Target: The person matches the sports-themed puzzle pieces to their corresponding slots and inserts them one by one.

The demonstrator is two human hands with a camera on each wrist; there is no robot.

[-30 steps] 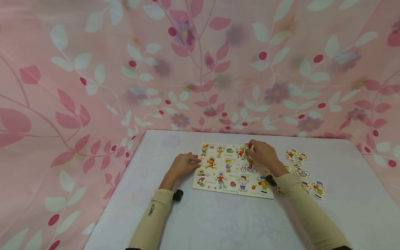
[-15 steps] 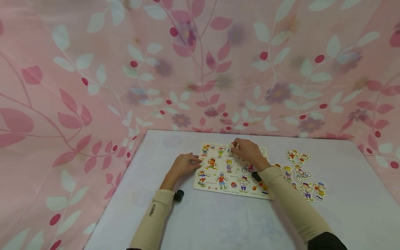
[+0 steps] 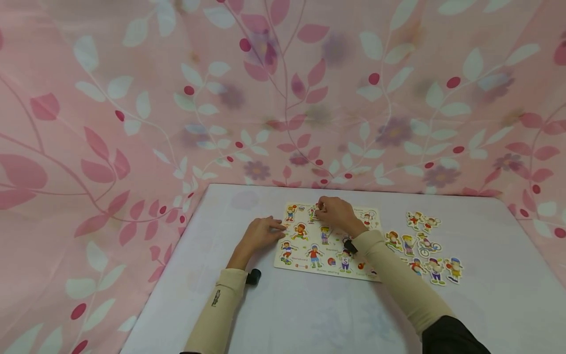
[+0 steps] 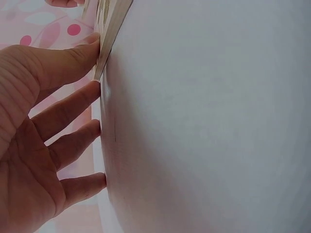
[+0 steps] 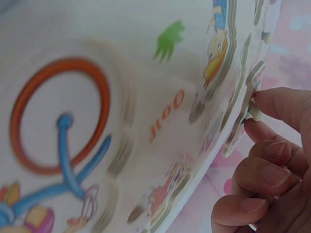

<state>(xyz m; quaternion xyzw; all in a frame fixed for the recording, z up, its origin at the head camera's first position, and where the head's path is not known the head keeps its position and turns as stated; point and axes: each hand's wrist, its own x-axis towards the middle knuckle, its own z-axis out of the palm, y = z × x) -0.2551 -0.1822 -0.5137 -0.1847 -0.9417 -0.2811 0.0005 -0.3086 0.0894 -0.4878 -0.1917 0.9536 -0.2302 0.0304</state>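
Observation:
A cream puzzle board [image 3: 305, 246], printed with children at sports, lies on the table. My left hand [image 3: 262, 233] rests at its left edge. In the left wrist view, the thumb touches the board's edge [image 4: 112, 34] while the other fingers, spread and nearly straight, touch the tabletop. Over the board's top row, my right hand [image 3: 338, 214] pinches a figure-shaped puzzle piece [image 5: 237, 132] between thumb and forefinger. That piece's picture is mostly hidden, and whether it sits flush in a recess I cannot tell. The right hand's remaining fingers are curled.
Several loose figure pieces lie right of the board, among them a cyclist [image 3: 428, 245], a figure in purple trousers [image 3: 436, 271] and one in a blue cap [image 3: 453, 270]. The white-covered table [image 3: 309, 314] meets a pink floral curtain [image 3: 283, 98] at the back.
My right hand has moved left along the board's top row with the puzzle piece, uncovering the top right corner. My left hand has stayed at the left edge.

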